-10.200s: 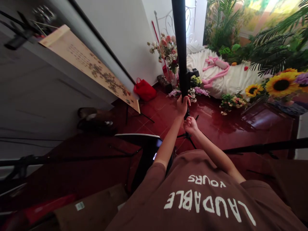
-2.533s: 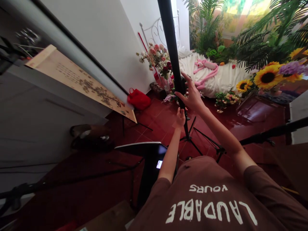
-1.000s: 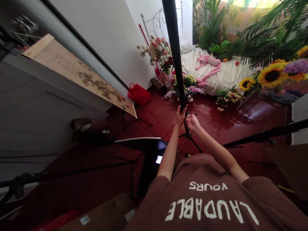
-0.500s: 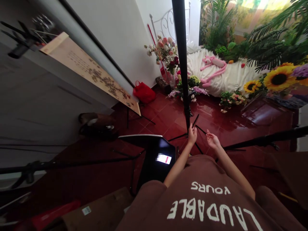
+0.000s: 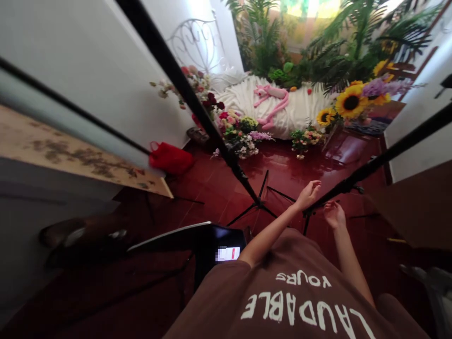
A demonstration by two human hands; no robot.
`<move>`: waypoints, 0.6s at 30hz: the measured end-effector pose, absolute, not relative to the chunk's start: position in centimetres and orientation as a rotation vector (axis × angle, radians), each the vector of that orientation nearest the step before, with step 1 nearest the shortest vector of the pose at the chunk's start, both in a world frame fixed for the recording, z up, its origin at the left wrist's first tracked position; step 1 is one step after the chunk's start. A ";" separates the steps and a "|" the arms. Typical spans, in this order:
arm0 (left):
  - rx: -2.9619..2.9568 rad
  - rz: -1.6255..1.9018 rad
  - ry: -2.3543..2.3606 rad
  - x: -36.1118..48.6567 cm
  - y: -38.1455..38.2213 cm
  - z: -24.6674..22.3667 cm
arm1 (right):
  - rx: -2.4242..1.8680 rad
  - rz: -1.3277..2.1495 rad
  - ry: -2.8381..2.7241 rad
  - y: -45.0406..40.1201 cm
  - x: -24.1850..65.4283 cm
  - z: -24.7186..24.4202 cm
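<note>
My left hand (image 5: 308,194) is raised in front of my brown shirt (image 5: 293,273), fingers apart and nothing in it. It is close to the black pole (image 5: 374,162) that slants up to the right. On the other side of that pole's lower end is my right hand (image 5: 334,214), its fingers loosely curled and apart, holding nothing. Whether either hand touches the pole cannot be made out. Left of my body, a lit phone (image 5: 232,253) lies on a black surface.
A second black pole (image 5: 197,108) rises from a tripod to the upper left. A red bag (image 5: 171,157), a hanging scroll (image 5: 70,153), flowers (image 5: 231,123), sunflowers (image 5: 351,101) and a pink toy (image 5: 273,94) on white cloth (image 5: 300,110) stand around the red floor (image 5: 208,188).
The view has turned, so the room's objects sit further left. Both hands have moved right in view, now near the right pole, away from the other one.
</note>
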State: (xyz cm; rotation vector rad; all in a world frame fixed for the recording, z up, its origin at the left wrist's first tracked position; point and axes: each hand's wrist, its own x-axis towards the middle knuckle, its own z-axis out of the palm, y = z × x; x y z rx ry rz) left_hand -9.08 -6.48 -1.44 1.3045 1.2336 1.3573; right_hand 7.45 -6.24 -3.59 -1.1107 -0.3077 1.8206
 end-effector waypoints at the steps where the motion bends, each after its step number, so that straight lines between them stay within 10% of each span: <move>1: 1.345 1.347 1.191 -8.2 -5.7 -0.7 | -1.093 1.764 -0.362 -5.8 8.4 -2.9; 18: 1.640 1.329 1.068 -0.9 0.4 1.0 | -1.269 1.286 -1.474 0.8 17.7 3.9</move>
